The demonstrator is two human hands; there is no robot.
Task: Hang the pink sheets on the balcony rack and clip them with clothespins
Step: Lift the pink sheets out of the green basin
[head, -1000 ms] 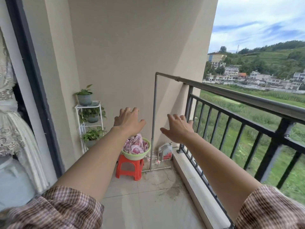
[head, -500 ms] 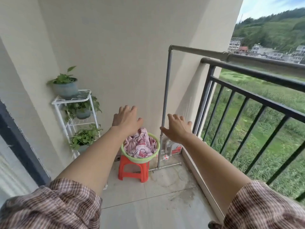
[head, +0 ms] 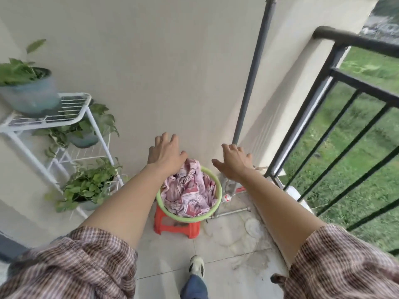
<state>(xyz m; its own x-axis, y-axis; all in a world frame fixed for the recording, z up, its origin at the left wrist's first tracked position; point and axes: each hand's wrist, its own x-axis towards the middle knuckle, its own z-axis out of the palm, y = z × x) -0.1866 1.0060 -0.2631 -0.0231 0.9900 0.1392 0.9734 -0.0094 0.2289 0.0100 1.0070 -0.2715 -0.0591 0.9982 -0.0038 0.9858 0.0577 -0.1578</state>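
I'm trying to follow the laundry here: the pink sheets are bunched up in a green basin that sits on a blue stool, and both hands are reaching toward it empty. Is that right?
Not quite: the stool is red-orange, not blue, as the head view shows. The rest holds: the pink sheets lie bunched in the green basin on that stool, and the left hand and right hand reach toward it, open and empty.

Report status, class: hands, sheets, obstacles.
Left hand and right hand open, empty, reaching. Crumpled pink patterned sheets piled in round green plastic basin on red plastic stool. Nothing blocking.
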